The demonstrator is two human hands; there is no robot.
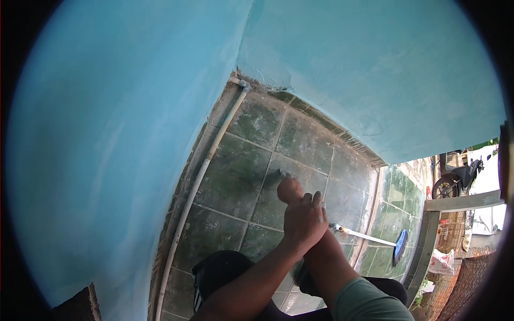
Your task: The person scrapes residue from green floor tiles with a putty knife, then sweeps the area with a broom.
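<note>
My left hand [305,220] lies across my right wrist, its fingers bent round it. Beyond it my right hand [289,190] is closed, low over the green floor tiles [227,176]. A small dark shape shows just past its knuckles; whether it is a held object or a shadow I cannot make out. Both hands look dusty. My right arm wears a green sleeve [369,300], and my left forearm is bare.
Blue walls [107,134] meet at a corner ahead. A pale pipe [201,176] runs along the left wall's foot. Right of my hands lies a white-handled broom [399,247] with blue bristles. Farther right are a concrete beam [463,202], a motorcycle [455,182] and a plastic bag [442,262].
</note>
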